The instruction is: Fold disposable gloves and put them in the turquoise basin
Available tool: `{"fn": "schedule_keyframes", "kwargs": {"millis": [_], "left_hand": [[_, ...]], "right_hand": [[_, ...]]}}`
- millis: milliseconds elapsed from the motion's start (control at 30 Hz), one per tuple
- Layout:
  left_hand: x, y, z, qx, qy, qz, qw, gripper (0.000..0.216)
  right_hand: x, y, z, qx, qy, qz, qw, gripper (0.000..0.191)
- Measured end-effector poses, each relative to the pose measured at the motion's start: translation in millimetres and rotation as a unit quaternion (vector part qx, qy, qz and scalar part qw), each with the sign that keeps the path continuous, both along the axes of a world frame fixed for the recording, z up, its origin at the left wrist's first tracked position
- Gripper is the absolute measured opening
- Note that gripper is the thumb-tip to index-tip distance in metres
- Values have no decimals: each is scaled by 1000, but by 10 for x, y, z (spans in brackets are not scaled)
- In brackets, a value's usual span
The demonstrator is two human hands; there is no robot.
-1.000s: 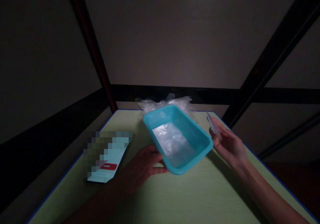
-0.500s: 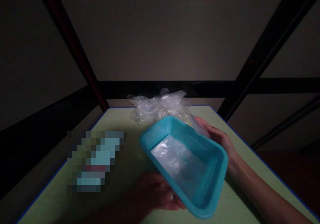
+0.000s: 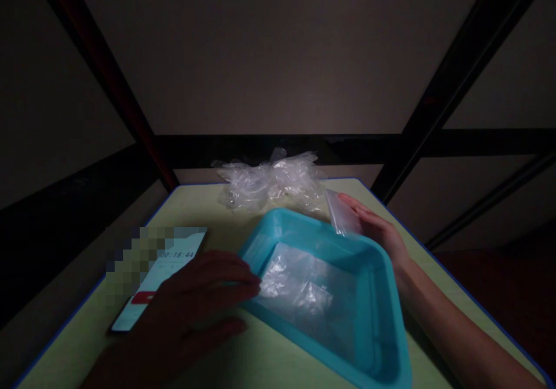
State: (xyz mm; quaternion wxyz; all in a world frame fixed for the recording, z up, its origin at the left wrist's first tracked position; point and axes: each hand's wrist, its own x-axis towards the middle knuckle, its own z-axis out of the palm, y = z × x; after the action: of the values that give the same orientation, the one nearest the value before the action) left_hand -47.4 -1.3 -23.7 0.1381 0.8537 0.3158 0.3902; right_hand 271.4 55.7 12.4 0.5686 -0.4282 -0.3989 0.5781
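A turquoise plastic tray (image 3: 377, 319) sits in front of me, with flat clear plastic bags (image 3: 299, 279) lying on its bottom. My left hand (image 3: 204, 296) is at the tray's left rim, palm down. Its fingers are stretched out and apart, with the fingertips by the rim; whether they touch the plastic I cannot tell. At the tray's far right side, my right hand (image 3: 377, 227) holds a folded clear plastic bag (image 3: 343, 214) between thumb and fingers. That bag stands above the far rim, and part of the hand is hidden behind the tray.
Crumpled clear plastic bags (image 3: 273, 182) are heaped at the table's far edge. On the left lies a phone (image 3: 174, 261) with a timer on its screen, partly behind my left hand. The pale green table (image 3: 260, 354) has a blue edge, and a wall stands behind it.
My left hand has let go of the tray's near side and moved left and up to its left rim. The tray, tilted before, now lies flatter. The right hand keeps its folded bag.
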Motion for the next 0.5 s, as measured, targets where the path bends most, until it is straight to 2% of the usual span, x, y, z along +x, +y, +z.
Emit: {"fn": "schedule_keyframes", "kwargs": {"millis": [67, 100, 167, 233, 333, 433, 500], "left_hand": [[71, -9, 345, 28, 83, -33, 996, 33], [109, -22, 461, 69, 84, -47, 993, 32], [182, -37, 587, 108, 115, -65, 985, 30], [245, -41, 622, 139, 129, -65, 980, 25], [327, -83, 615, 190, 113, -60, 973, 17], [395, -214, 562, 238, 93, -41, 966, 11], [419, -326, 488, 236, 85, -10, 968, 10]], "right_hand": [[-21, -8, 39, -2, -3, -9, 1000, 32], [-30, -12, 62, -4, -1, -15, 1000, 32], [-42, -25, 113, -3, -1, -28, 1000, 32], [-39, -46, 178, 21, -18, -42, 999, 31], [-35, -104, 313, 102, -69, -57, 991, 32], [-82, -197, 489, 179, -137, -43, 973, 57], [-149, -261, 598, 205, -193, -9, 959, 68]]}}
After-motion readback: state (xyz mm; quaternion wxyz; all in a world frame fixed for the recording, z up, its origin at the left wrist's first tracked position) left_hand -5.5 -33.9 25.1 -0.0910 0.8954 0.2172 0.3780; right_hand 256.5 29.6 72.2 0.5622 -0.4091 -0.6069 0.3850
